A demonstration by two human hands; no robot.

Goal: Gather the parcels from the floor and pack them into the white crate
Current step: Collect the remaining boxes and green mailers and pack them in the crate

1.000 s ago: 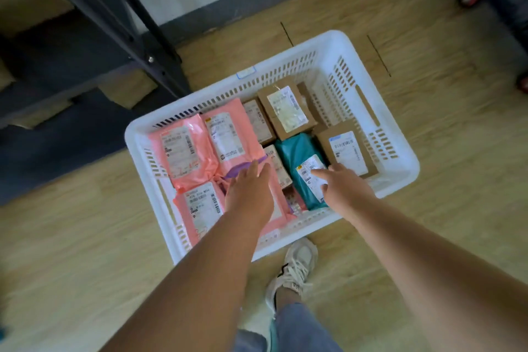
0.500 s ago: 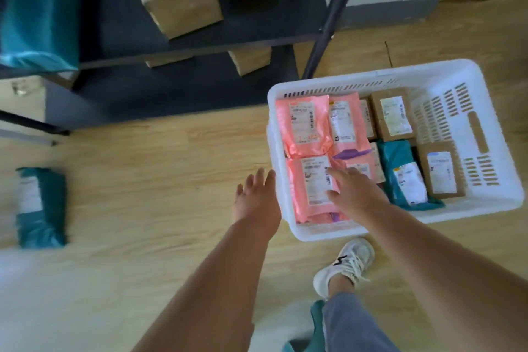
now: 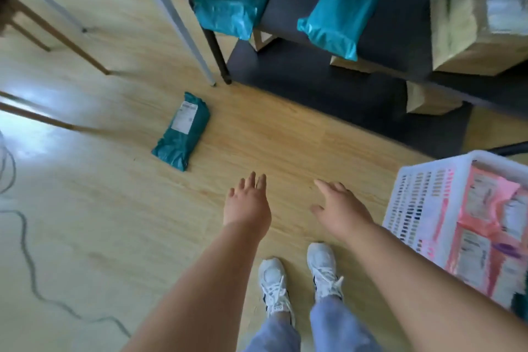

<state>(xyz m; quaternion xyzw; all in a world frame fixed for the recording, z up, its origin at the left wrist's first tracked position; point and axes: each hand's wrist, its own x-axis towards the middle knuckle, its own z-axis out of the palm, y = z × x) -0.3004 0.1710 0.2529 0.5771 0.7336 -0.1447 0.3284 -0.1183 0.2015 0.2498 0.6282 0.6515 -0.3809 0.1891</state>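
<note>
A teal parcel [image 3: 182, 130] with a white label lies on the wooden floor, ahead and to the left. My left hand [image 3: 247, 203] hangs over bare floor with its fingers spread, holding nothing, a short way right of and nearer than that parcel. My right hand [image 3: 338, 208] is beside it, also empty with fingers extended. The white crate [image 3: 420, 194] stands at the right edge, partly cut off by the frame, with pink parcels [image 3: 483, 226] inside.
A dark shelf unit [image 3: 380, 34] at the top holds two teal parcels [image 3: 340, 6] and brown boxes [image 3: 480, 17]. Thin metal and wooden legs [image 3: 185, 31] stand at top left. A grey cable [image 3: 28, 260] snakes across the floor at left. My white shoes [image 3: 300, 280] are below.
Both hands have left the crate and now hang empty over the floor. The view has swung left, so the crate sits at the right edge and the teal floor parcel is closer.
</note>
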